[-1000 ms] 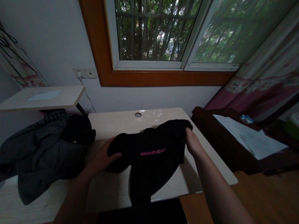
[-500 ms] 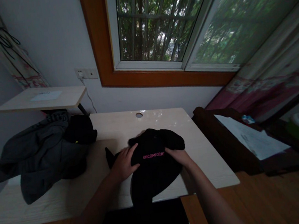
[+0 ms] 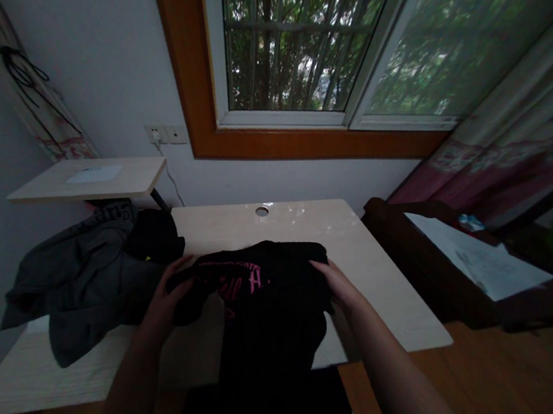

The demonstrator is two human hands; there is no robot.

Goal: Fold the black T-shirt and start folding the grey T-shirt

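Black garment (image 3: 278,301), held between hands (image 3: 164,301) (image 3: 339,286), seemingly bunched

Pale desk (image 3: 363,257) beneath dark clothes (image 3: 278,301)

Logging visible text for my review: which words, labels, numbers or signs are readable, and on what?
"ATE" and larger "H", pink, on the black garment; other letters unclear.
"an", on the grey garment; adjoining letters unclear.
Right-hand paper: too blurred to read.
Upper-left paper: too small to read.
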